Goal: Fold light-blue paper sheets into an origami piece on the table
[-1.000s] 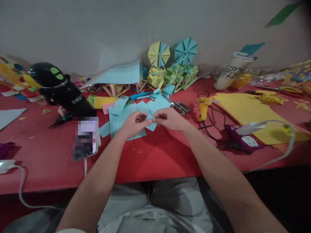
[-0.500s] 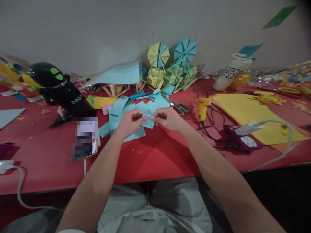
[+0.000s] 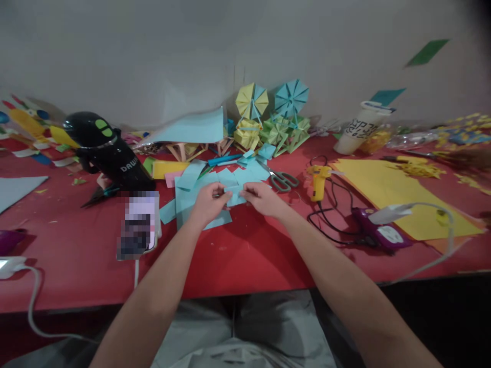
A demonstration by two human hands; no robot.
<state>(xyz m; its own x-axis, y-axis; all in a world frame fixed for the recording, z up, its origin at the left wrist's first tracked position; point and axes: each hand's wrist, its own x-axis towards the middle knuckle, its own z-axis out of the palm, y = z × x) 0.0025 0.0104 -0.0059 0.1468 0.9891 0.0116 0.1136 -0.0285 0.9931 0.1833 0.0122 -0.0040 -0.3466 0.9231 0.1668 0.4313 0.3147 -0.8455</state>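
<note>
- Pinching one end of a small blue paper (image 3: 234,195), the left hand (image 3: 207,204) has thumb and fingers closed on it.
- Grasping the other end — thumb against fingers — is the right hand (image 3: 264,198).
- The paper is over blue sheets (image 3: 187,207), set back from the table's (image 3: 245,271) front edge.
- Folded paper models (image 3: 247,134) stand by the back edge; a phone (image 3: 138,225) lies nearer the front.

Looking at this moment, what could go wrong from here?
The small blue paper between the left hand and right hand might slip and get lost among the similar blue sheets beneath.
The scissors lie just beyond the right hand, so a careless reach could knock them.
The glue gun could get tugged if an arm caught its looped cord.
</note>
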